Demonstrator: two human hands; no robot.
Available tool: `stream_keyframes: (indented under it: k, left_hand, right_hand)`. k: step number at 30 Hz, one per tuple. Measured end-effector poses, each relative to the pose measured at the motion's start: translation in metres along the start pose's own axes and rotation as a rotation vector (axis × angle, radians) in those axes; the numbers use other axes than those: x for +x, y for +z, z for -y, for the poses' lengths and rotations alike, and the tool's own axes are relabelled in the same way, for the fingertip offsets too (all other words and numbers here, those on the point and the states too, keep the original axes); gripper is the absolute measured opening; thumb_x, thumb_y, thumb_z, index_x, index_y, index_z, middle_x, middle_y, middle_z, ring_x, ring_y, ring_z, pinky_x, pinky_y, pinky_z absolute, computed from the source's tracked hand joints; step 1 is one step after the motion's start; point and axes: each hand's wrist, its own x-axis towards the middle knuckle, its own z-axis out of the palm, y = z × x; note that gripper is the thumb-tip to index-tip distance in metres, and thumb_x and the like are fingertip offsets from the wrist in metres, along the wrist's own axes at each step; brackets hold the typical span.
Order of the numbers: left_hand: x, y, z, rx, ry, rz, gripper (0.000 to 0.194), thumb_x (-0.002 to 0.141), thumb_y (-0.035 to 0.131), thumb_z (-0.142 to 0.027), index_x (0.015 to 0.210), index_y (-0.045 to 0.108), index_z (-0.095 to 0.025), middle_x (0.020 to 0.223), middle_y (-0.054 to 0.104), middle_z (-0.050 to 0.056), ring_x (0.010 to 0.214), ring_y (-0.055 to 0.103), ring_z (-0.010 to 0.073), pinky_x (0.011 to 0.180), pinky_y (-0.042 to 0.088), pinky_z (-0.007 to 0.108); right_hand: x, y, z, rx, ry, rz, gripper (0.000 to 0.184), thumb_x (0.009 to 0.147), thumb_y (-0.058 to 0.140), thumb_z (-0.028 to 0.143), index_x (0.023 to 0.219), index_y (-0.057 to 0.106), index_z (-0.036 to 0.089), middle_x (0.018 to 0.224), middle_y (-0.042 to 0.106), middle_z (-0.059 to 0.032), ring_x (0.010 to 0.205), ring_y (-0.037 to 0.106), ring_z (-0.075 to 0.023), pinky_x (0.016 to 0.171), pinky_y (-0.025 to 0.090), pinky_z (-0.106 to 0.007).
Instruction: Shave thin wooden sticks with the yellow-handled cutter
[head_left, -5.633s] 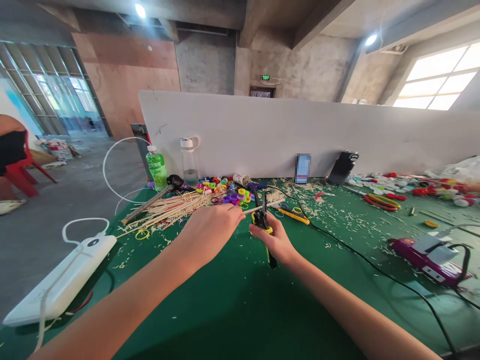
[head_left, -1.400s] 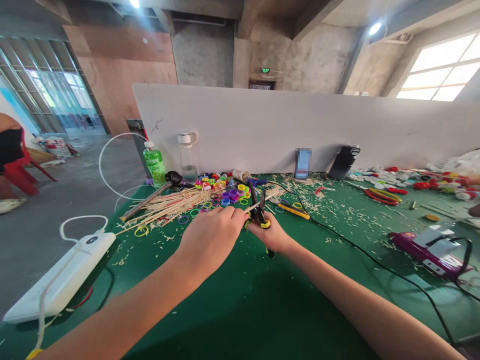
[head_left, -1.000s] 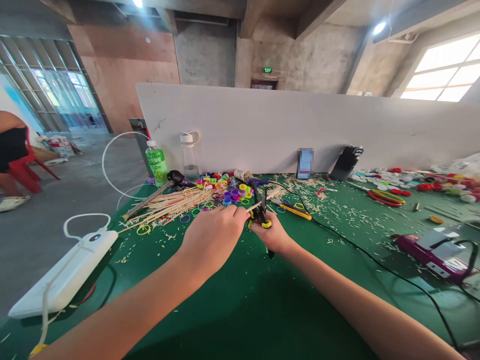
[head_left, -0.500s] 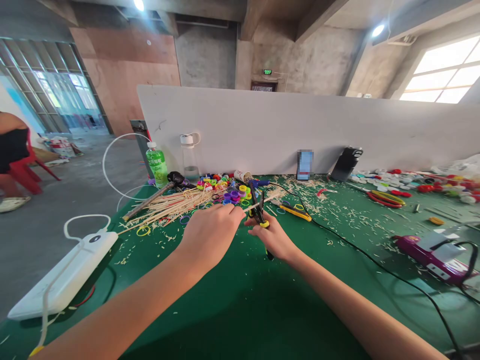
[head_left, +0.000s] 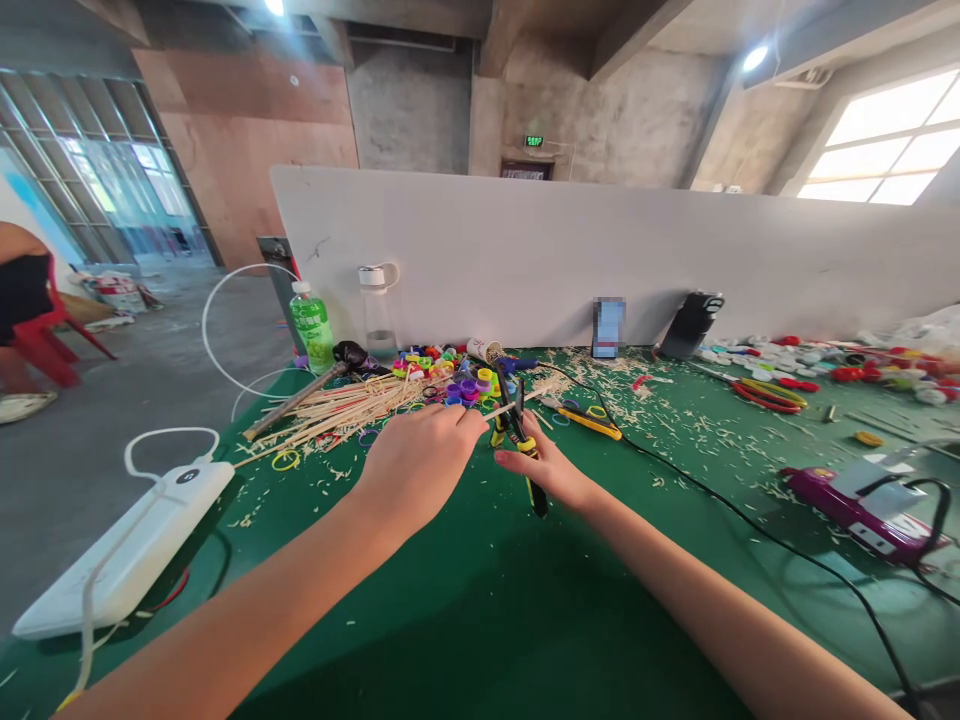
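Observation:
My left hand is closed on a thin wooden stick, whose free end points to the right. My right hand grips black-and-yellow pliers, with the jaws up and the stick passing between them. One handle shows below my thumb. Beyond my hands lies a bundle of thin wooden sticks beside a pile of colourful plastic rings and caps. Just right of the pliers rests a yellow utility knife.
At left lies a white power strip. A green bottle, a clear bottle, a phone and a dark container stand along the white partition. A black cable crosses the green table; scissors lie right.
The pliers' handles have spread apart and my right fingers have loosened around them. My left hand keeps the stick in nearly the same place.

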Motion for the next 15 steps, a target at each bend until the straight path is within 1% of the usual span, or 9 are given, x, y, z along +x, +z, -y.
stream_keyframes:
  k: [1,3,6,8,11,15]
  left_hand:
    - [0.0,0.0,0.0,-0.002,-0.001,0.007,0.018,0.091,0.048,-0.015,0.076,0.058,-0.017,0.063,0.058,0.001,0.061,0.058,0.0173,0.047,0.025,0.029]
    - [0.0,0.0,-0.001,-0.006,-0.005,0.018,0.018,0.091,0.047,-0.015,0.078,0.059,-0.016,0.063,0.058,0.001,0.062,0.059,0.017,0.047,0.025,0.029]
    - [0.0,-0.001,-0.002,-0.017,-0.013,0.027,0.021,0.093,0.045,-0.018,0.078,0.06,-0.015,0.062,0.058,0.001,0.06,0.059,0.0163,0.046,0.023,0.028]
    - [0.001,-0.001,-0.003,-0.025,-0.014,0.031,0.024,0.094,0.044,-0.02,0.077,0.06,-0.015,0.061,0.058,0.001,0.058,0.058,0.0161,0.045,0.022,0.028]
    - [0.002,-0.002,-0.004,-0.03,-0.013,0.019,0.027,0.095,0.043,-0.022,0.075,0.059,-0.015,0.059,0.057,0.001,0.056,0.057,0.0162,0.045,0.021,0.028]
    - [0.003,-0.003,-0.004,-0.024,-0.015,0.001,0.027,0.095,0.044,-0.022,0.073,0.058,-0.016,0.059,0.056,0.001,0.055,0.056,0.0163,0.046,0.021,0.028]
  right_hand:
    - [0.0,0.0,-0.002,0.04,-0.002,0.03,0.06,0.071,0.071,0.042,0.126,0.05,0.028,0.132,0.044,-0.005,0.127,0.036,-0.026,0.105,0.029,-0.041]
    - [0.001,0.002,-0.007,0.066,-0.007,0.069,0.055,0.075,0.067,0.041,0.125,0.049,0.026,0.122,0.053,-0.0054,0.117,0.045,-0.0253,0.098,0.036,-0.041]
    - [0.003,0.004,-0.014,0.003,-0.043,0.061,0.039,0.078,0.064,0.038,0.112,0.054,0.022,0.102,0.059,-0.0044,0.095,0.053,-0.0206,0.083,0.042,-0.035]
    - [0.005,0.005,-0.016,-0.023,-0.072,0.032,0.031,0.077,0.062,0.034,0.104,0.053,0.021,0.09,0.057,-0.0022,0.081,0.052,-0.0165,0.073,0.043,-0.03]
    - [0.007,0.006,-0.016,-0.053,-0.09,0.002,0.024,0.074,0.059,0.025,0.096,0.051,0.02,0.077,0.052,0.0018,0.067,0.046,-0.0123,0.062,0.039,-0.025]
    - [0.008,0.006,-0.014,-0.078,-0.094,-0.017,0.023,0.067,0.052,0.015,0.09,0.05,0.02,0.072,0.047,0.0037,0.061,0.04,-0.0106,0.057,0.035,-0.024]
